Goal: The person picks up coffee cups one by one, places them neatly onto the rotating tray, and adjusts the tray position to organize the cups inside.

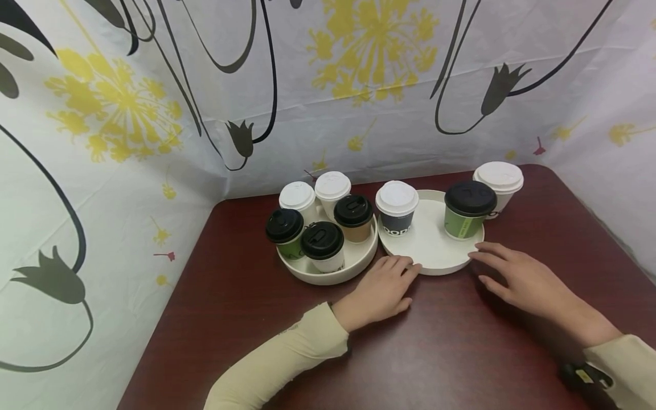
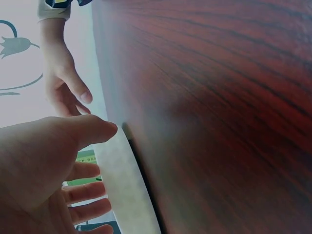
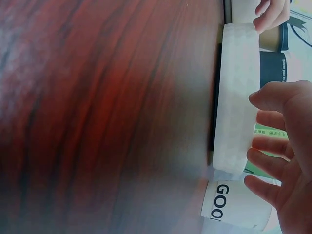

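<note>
My left hand (image 1: 380,289) is at the front left rim of a round white tray (image 1: 427,253), fingertips right at the edge, fingers relaxed. On the other side, my right hand (image 1: 525,280) reaches to the tray's front right rim with its fingers loosely spread. Standing on this tray are a dark grey paper cup with a white lid (image 1: 397,208) and a green cup with a black lid (image 1: 467,210). In the right wrist view, the fingers (image 3: 268,163) overlap the green cup behind the tray wall. Neither hand grips a cup.
Close on the left, a second white tray (image 1: 323,279) bears several lidded cups, including a white one with a black lid (image 1: 323,246). A white cup with a white lid (image 1: 499,179) stands just beyond the right tray. Patterned cloth (image 1: 318,85) hangs behind the dark red table (image 1: 435,353).
</note>
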Motion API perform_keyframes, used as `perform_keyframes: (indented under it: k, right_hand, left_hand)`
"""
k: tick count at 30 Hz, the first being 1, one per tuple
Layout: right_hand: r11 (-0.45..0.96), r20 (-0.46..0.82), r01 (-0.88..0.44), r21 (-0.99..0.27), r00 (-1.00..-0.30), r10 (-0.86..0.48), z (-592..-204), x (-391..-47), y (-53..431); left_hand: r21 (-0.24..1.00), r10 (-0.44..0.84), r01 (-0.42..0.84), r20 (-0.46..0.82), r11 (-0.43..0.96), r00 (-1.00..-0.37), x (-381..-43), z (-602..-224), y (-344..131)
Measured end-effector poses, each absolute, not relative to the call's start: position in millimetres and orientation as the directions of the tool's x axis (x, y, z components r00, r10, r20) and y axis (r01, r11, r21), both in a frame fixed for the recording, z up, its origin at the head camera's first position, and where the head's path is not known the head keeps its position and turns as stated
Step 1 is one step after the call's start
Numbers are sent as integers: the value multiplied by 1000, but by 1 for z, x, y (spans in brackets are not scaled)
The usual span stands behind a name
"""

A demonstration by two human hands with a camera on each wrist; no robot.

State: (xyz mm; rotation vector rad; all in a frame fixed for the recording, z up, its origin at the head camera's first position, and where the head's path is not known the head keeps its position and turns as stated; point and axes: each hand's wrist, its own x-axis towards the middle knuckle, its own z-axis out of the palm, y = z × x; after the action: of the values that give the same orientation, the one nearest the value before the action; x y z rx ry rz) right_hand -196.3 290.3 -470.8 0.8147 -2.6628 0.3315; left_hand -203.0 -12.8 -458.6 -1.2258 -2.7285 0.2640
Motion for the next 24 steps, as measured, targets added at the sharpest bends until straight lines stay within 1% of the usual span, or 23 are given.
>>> perform_keyframes:
  k: [6,24]
  right_hand:
    - [803,381,-583,-125,-775,-504,-467,-198,290]
    - [850,348,-514,-115,-822,-450,-441,-214,304]
  left_hand:
    - [-207,749,726,54,655,-660,-202,-457,-13]
    - [-208,750,727,48,654,-660,-201,-454,-13]
